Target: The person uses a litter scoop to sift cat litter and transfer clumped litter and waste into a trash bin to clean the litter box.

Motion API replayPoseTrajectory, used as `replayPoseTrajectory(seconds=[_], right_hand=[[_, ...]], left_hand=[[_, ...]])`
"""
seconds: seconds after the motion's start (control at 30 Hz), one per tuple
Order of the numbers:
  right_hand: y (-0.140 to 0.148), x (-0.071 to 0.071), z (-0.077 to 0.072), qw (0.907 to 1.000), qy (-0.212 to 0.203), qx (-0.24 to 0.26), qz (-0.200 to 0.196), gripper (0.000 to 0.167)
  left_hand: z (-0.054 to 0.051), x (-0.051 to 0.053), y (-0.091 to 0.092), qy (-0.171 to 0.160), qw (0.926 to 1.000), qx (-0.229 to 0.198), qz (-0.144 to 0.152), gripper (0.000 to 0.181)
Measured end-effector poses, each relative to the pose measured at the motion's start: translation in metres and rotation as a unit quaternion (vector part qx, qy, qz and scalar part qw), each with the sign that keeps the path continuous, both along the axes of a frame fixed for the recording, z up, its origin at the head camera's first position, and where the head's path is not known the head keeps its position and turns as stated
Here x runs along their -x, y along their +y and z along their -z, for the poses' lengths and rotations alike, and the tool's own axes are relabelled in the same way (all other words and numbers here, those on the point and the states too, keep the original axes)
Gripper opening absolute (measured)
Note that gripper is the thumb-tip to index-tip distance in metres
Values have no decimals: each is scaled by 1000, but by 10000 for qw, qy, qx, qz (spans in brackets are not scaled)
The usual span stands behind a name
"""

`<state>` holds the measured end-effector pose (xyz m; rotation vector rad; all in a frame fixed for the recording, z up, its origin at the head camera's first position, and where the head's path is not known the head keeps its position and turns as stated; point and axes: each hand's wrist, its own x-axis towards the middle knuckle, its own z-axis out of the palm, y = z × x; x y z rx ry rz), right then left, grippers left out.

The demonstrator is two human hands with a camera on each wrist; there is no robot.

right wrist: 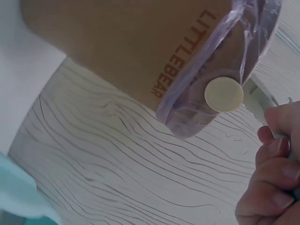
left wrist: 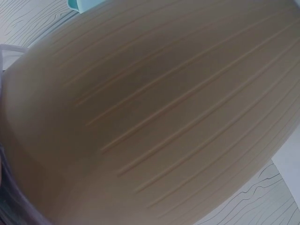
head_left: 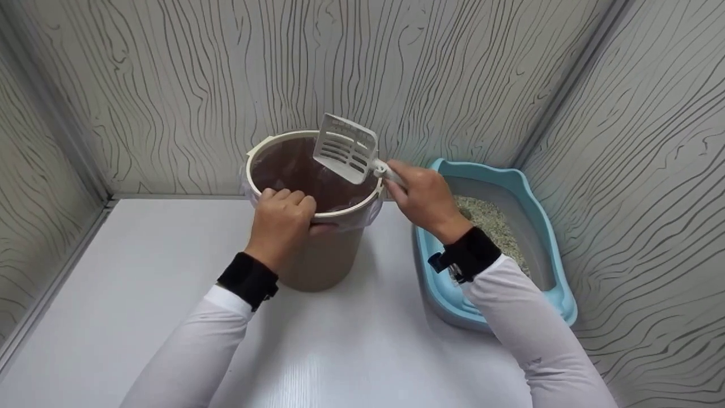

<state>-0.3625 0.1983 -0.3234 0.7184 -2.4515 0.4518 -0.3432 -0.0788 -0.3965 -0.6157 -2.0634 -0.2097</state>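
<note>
Surroundings: a wood-grain-patterned wall [head_left: 317, 62] fills the upper frame, behind a smooth white table [head_left: 153, 255]. At right stands a blue litter box [head_left: 547, 226] with a raised, curved rim and grainy, pale litter [head_left: 493, 226] inside; your right forearm crosses in front, hiding part of it. The bin blocks most of the left wrist view.

Materials: the bin [head_left: 323, 260], upper centre, is round and brown with a cream rim and fine raised ribs. A thin, wrinkled, see-through bag [right wrist: 187, 115] folds over its lip, beside a round cream knob [right wrist: 224, 94] and "LITTLEBEAR" lettering.

Grip: your right hand [head_left: 425, 195] closes round the handle of the pale plastic scoop [head_left: 350, 148]; its slotted head tilts above the bin's opening, up and left of your fingers. Your left hand [head_left: 286, 218] grips the bin's near rim, fingers curled over the edge.
</note>
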Motion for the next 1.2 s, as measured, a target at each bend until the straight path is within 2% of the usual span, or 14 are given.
replayPoseTrajectory(seconds=[0.07, 0.13, 0.23, 0.37, 0.5, 0.6, 0.67, 0.77, 0.93, 1.1, 1.2], right_hand=[[3, -1, 0, 9971, -579, 495, 16, 25], [7, -2, 0, 9900, -1041, 952, 64, 28], [18, -4, 4, 9795, -1417, 1416, 194, 32], [43, -8, 16, 9699, -1604, 1780, 424, 34], [76, -11, 27, 9598, -1635, 2210, 564, 29], [104, -13, 32, 9490, -1723, 2546, 703, 30], [123, -14, 34, 9426, -1840, 2608, 986, 35], [151, -16, 39, 9315, -2133, 2518, 1532, 44], [191, -14, 50, 9174, -2450, 2074, 2354, 43], [217, -13, 63, 9116, -2874, 907, 2795, 43], [226, -12, 69, 8953, -3434, 104, 2835, 42]], left_hand=[[0, 0, -1, -54, 10000, -2, -17, 61], [1, -1, -1, -98, 9999, -1, -24, 61], [2, 0, -2, -70, 10000, 12, -62, 61], [6, -2, -1, -99, 9999, 35, -128, 61], [7, -3, -1, -150, 9998, 38, -156, 61], [7, -1, -2, -23, 9999, -28, -108, 61], [6, -1, -3, 42, 9999, -58, -88, 61], [5, -1, -4, 10, 9999, -37, -103, 61], [4, -2, -5, -104, 9998, 19, -155, 61], [4, 0, -4, -59, 9999, -41, -118, 62], [4, 1, -4, 7, 9999, -79, -87, 62]])
